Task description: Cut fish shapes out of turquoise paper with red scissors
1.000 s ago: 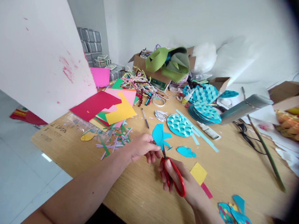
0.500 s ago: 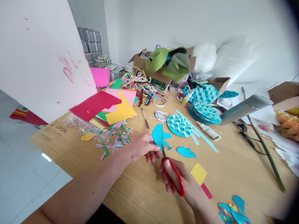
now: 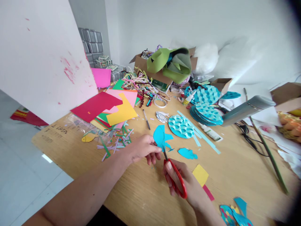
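My left hand pinches the lower left edge of a blue piece of paper, partly cut and jagged on its right side. Red-handled scissors sit in my right hand, thumb and fingers in the loops. Their dark blades meet the paper's lower edge, close to my left fingertips. On the table to the right lies a blue paper fish. Beyond the paper are a white fish cutout with drawn lines and a round blue disc with wavy paper strips.
Coloured paper sheets and thin paper scraps lie to the left, beside a tall white board. A pen, a glue bottle and a grey flask lie farther back. Yellow paper is near my right wrist.
The fingers of my right hand have drawn closer together and the scissor handles have narrowed. My left hand and the blue paper have hardly moved.
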Available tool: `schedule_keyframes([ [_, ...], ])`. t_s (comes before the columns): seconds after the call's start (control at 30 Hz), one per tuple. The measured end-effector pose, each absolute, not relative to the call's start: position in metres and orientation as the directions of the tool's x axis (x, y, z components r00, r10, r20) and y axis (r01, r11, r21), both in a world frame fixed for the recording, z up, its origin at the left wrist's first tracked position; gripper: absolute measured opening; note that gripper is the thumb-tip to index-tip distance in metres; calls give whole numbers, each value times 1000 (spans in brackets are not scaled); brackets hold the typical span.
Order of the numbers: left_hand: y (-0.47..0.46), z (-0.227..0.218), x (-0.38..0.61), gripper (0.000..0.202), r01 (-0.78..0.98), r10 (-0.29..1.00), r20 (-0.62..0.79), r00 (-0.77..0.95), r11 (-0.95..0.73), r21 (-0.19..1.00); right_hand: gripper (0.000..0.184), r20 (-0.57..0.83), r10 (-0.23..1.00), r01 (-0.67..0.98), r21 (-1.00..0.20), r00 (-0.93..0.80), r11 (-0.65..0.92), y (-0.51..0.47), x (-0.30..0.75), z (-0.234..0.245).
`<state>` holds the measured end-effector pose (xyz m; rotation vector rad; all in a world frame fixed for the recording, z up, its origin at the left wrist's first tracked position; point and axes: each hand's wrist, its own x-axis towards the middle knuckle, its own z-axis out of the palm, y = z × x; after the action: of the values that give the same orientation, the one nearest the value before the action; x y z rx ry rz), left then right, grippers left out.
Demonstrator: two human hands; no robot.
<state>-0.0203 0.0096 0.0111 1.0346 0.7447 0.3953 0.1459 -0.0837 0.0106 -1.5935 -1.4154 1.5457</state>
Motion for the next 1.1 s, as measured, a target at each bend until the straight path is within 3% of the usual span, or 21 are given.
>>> schedule_keyframes([
  [0.63, 12, 6, -18, 24, -23, 661, -381, 647, 516, 856, 58, -408, 900, 323, -881, -153, -345, -84, 143, 11],
  [1.1, 10, 10, -18, 26, 4, 661, -394, 639, 509, 860, 52, -384, 911, 323, -890, -151, -322, -85, 145, 10],
])
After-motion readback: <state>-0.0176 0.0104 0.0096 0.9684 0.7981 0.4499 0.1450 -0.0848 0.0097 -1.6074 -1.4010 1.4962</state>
